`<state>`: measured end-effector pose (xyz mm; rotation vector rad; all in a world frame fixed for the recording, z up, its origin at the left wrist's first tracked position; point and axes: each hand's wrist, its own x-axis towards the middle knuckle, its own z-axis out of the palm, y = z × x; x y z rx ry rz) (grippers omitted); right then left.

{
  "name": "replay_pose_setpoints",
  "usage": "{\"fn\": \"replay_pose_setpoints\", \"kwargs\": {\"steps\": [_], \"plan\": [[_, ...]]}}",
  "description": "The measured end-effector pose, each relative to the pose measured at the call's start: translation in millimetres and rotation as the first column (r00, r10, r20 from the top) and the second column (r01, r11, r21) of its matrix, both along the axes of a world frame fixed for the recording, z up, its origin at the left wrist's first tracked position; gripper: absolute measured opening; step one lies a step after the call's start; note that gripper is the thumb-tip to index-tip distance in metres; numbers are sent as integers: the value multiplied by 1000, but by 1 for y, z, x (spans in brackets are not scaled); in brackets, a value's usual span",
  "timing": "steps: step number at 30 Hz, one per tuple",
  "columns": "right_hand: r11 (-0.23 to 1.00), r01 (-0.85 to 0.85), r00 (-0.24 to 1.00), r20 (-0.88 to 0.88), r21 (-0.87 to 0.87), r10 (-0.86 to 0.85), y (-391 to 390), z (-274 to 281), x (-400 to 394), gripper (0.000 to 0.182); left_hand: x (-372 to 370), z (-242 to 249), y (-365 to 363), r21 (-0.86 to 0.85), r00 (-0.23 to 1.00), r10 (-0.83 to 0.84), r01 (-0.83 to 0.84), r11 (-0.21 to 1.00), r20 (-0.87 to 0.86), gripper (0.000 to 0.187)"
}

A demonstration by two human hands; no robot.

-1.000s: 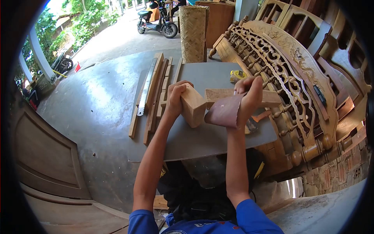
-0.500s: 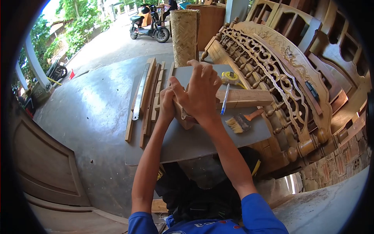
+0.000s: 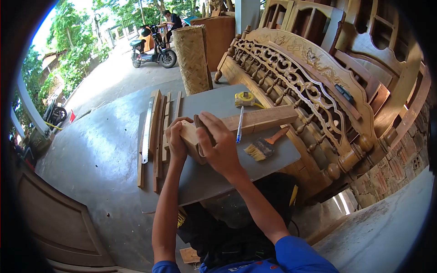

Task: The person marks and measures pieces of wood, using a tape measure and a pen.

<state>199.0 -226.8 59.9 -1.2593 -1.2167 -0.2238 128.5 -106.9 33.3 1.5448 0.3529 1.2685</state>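
Observation:
My left hand (image 3: 178, 143) is closed around the near end of a pale wooden block (image 3: 190, 136) above the grey board. My right hand (image 3: 222, 148) grips a folded brown sheet that looks like sandpaper (image 3: 203, 127), pressed to the block's right edge. Behind the right hand lies a long squared timber (image 3: 268, 119); whether it joins the block is hidden. A blue-white pen (image 3: 240, 123) leans across that timber. Just beyond sits a yellow tape measure (image 3: 244, 98), and a paintbrush (image 3: 264, 148) with pale bristles lies right of my right hand.
Left on the grey board (image 3: 195, 184) are a saw blade (image 3: 147, 132) and several wooden strips (image 3: 158, 136). A woven bamboo roll (image 3: 193, 59) stands behind. Carved wooden furniture panels (image 3: 296, 73) lean at the right. Farther back are a scooter (image 3: 154, 52) and a person (image 3: 173, 22).
The view has turned, shifting the bench and surroundings left and lower in the picture. My right hand has drawn back from over the block, and the brown sheet now shows between its fingers.

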Motion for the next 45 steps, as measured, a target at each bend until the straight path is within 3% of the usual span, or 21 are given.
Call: {"fn": "replay_pose_setpoints", "kwargs": {"steps": [2, 4, 7, 11, 13, 14, 17, 18, 21, 22, 25, 28, 31, 32, 35, 38, 40, 41, 42, 44, 45], "plan": [[965, -257, 940, -243, -51, 238, -2, -15, -7, 48, -2, 2, -4, 34, 999, 42, -42, 999, -18, 37], [800, -587, 713, -544, -121, 442, 5, -29, 2, 65, 0, -1, -4, -39, 997, 78, -78, 996, 6, 37], [636, -762, 526, -686, -119, 502, 7, -26, 11, 70, 3, -2, -5, -84, 991, 125, -121, 989, 39, 40], [590, -796, 465, -761, -136, 452, -8, -5, 11, 74, -3, 4, -20, -126, 983, 177, -182, 975, -51, 42], [627, -776, 490, -690, -66, 533, 7, -27, 10, 76, -10, 20, -46, -118, 977, 197, -207, 971, -86, 45], [632, -772, 498, -673, -58, 547, 10, -30, 11, 77, -12, -3, -40, -123, 998, 65, -64, 990, 0, 58], [639, -767, 507, -661, -54, 553, 18, -32, 3, 75, -16, -7, -54, 1, 998, 47, -47, 999, -43, 75], [641, -764, 510, -678, -75, 529, 22, -30, 4, 73, -10, -5, -55, -94, 996, 89, -89, 992, 3, 78], [680, -733, 522, -674, -40, 523, 25, -11, 0, 71, -13, -8, -34, 115, 987, 136, -125, 985, -85, 74], [693, -721, 524, -666, -14, 532, 24, -5, -1, 71, -8, -11, -36, 115, 984, 178, -175, 978, -18, 70], [762, -645, 705, -428, -56, 565, 31, 0, -3, 72, -16, -5, -38, 129, 982, 175, -166, 978, -65, 70], [756, -649, 717, -401, -84, 571, 47, -2, 0, 73, -18, -8, -31, 149, 986, 160, -154, 977, -34, 66], [716, -698, 542, -644, 12, 539, 53, -4, 6, 72, -18, -9, -33, 175, 981, 180, -165, 971, -76, 65], [731, -679, 593, -632, -61, 499, 50, -4, 5, 73, -17, -10, -32, 184, 979, 195, -183, 966, -51, 65], [774, -602, 793, -260, -194, 551, 25, 7, -13, 76, -17, -13, -26, 184, 979, 203, -196, 963, -20, 66], [722, -684, 671, -478, -105, 566, 52, -2, 2, 76, -22, -10, -27, 160, 991, 122, -112, 981, -52, 66], [737, -675, 615, -587, -45, 527, 66, -6, 2, 75, -17, -26, -19, 84, 983, 174, -178, 980, 50, 66], [755, -637, 732, -429, -156, 529, 60, -8, -4, 77, -15, -32, -17, 40, 975, 199, -204, 978, 102, 67], [772, -577, 815, -251, -266, 523, 44, -6, -14, 79, -23, -25, -20, 88, 991, 79, -89, 992, 112, 65], [825, -432, 876, 47, -365, 480, 17, -2, -32, 84, -30, -44, -18, -40, 999, 47, -47, 998, -12, 59], [824, -403, 882, 69, -397, 465, 12, -8, -33, 82, -37, -44, -21, -41, 997, 61, -63, 997, -48, 60]]}}
